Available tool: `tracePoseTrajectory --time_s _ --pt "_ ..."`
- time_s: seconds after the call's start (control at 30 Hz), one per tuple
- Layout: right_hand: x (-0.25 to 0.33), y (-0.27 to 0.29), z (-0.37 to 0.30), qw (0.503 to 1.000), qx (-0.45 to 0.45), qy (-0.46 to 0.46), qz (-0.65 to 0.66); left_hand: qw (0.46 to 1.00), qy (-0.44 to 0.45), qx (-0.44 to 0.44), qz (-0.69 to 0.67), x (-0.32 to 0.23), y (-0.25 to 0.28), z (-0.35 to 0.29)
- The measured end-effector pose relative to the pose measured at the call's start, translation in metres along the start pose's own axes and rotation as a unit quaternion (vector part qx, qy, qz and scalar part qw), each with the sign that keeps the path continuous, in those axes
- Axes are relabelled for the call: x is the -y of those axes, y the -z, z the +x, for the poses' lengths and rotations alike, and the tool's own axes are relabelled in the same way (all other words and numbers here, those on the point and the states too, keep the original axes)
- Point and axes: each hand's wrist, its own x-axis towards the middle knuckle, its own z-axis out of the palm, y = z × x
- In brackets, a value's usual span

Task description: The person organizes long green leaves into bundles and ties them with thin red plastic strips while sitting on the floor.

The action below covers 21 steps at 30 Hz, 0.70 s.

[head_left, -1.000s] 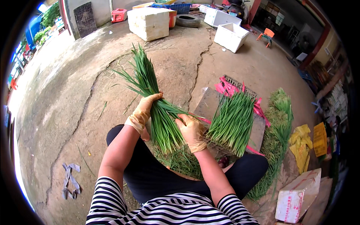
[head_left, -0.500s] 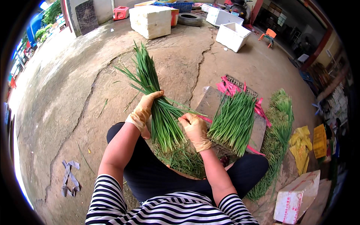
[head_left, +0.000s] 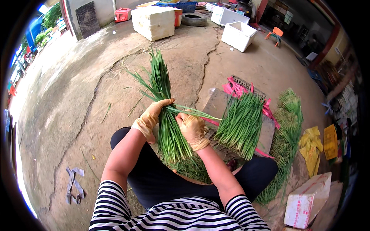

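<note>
My left hand (head_left: 151,117), in a thin pale glove, is wrapped round the middle of a thick bunch of garlic chives (head_left: 173,140). The leaf tips fan out upward and the pale cut ends point down toward my lap. My gloved right hand (head_left: 192,130) is closed against the bunch's right side, on a few stalks; its fingertips are partly hidden. Several loose stalks (head_left: 204,114) stick out sideways above it, toward a second pile of chives (head_left: 241,125) lying on a grey board (head_left: 266,140). Trimmings (head_left: 190,169) lie between my legs.
Pink ribbon (head_left: 236,87) lies about the board, over a dark crate. A long heap of chives (head_left: 287,142) runs along the right, beside a yellow bag (head_left: 310,148) and a carton (head_left: 308,200). A grey cloth strip (head_left: 74,184) is on the left; white foam boxes (head_left: 153,23) stand farther off.
My right hand has moved left and closed in against the bunch. The bunch and my left hand have shifted slightly right, and the sideways stalks now reach farther toward the pile.
</note>
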Motion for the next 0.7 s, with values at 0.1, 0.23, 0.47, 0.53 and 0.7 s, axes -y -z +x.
tracePoseTrajectory --time_s 0.1,0.23,0.47,0.53,0.7 --pt "0.004 0.002 -0.001 0.997 0.042 -0.053 0.028 1.000 0.005 -0.018 0.002 -0.001 0.000 0.001" --pt "0.005 0.016 -0.004 0.971 0.137 -0.131 0.145 0.999 -0.027 -0.027 -0.009 -0.004 -0.001 -0.005" --pt "-0.016 0.077 -0.032 0.731 0.276 -0.278 0.558 0.991 -0.129 -0.014 -0.044 -0.023 0.010 -0.022" --pt "-0.031 0.087 -0.057 0.642 0.254 -0.251 0.678 0.985 -0.170 -0.008 -0.035 -0.026 0.024 -0.019" --pt "-0.032 0.058 -0.095 0.966 0.191 -0.079 -0.156 0.971 -0.228 0.033 -0.068 -0.034 0.037 -0.024"
